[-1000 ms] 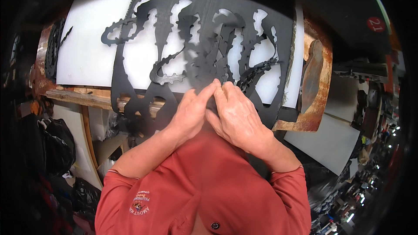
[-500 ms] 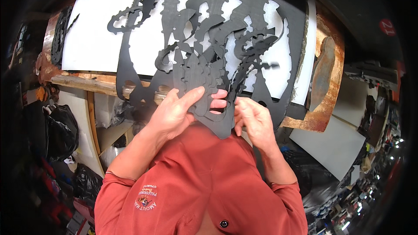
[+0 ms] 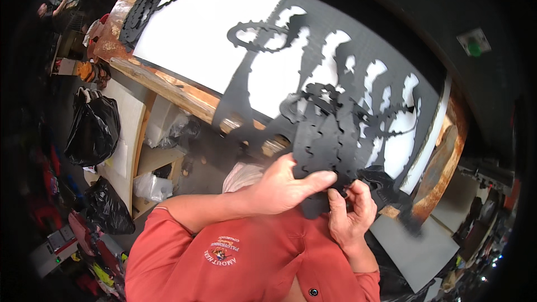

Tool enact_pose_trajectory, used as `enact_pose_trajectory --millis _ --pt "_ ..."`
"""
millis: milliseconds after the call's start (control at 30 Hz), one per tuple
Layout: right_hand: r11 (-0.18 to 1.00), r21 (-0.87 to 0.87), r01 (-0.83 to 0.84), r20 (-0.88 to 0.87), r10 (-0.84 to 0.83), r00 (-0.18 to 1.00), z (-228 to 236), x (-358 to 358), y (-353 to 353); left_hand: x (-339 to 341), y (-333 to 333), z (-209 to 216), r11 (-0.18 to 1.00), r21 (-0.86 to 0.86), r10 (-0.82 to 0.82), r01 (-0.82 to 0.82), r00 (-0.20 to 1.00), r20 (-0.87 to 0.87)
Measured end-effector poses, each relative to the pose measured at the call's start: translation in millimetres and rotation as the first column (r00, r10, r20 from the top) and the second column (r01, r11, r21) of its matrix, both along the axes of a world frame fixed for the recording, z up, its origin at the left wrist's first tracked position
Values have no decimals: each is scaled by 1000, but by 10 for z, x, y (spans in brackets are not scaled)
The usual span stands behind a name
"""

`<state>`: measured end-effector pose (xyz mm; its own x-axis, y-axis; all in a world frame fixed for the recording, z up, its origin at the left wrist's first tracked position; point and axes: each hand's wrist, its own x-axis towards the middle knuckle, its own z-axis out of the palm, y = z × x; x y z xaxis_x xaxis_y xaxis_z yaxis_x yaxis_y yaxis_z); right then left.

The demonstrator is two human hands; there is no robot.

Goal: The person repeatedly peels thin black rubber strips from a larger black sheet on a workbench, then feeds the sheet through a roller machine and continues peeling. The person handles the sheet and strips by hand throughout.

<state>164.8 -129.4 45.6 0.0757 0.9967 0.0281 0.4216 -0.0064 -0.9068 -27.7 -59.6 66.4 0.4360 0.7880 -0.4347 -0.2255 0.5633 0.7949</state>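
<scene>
A bundle of black, flat cut-out pieces (image 3: 320,145) with notched edges stands in front of my chest, overlapping like a loose stack. My left hand (image 3: 277,189) grips its lower left part, the thumb lying across the front face and the fingers hidden behind. At the bundle's lower right edge, my right hand (image 3: 355,212) is closed in a pinch, thumb and fingers bent against the black material. Behind the bundle, a black sheet (image 3: 358,28) with long curved openings lies on the bench, and a ring-shaped notched strip (image 3: 238,33) rests on it.
White sheet (image 3: 201,17) covers the bench's left part. Beyond its left end sits a pile of black notched strips (image 3: 142,14). A worn, long oval board (image 3: 439,159) lies at the right end. Black plastic bags (image 3: 94,126) hang and stand at the left below the bench.
My view has turned, so the bench now slants down to the right. The held bundle looks narrower and more gathered. My right hand has come in against its lower edge.
</scene>
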Motion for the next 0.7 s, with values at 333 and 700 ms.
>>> enact_pose_trajectory --millis 333,700 --pt "998 -35 -59 99 62 993 122 -975 919 -918 694 -151 965 86 242 -248 967 77" --pt "999 -16 29 160 -26 987 -545 -1724 1820 -3423 2453 661 743 619 416 -256 900 -127"
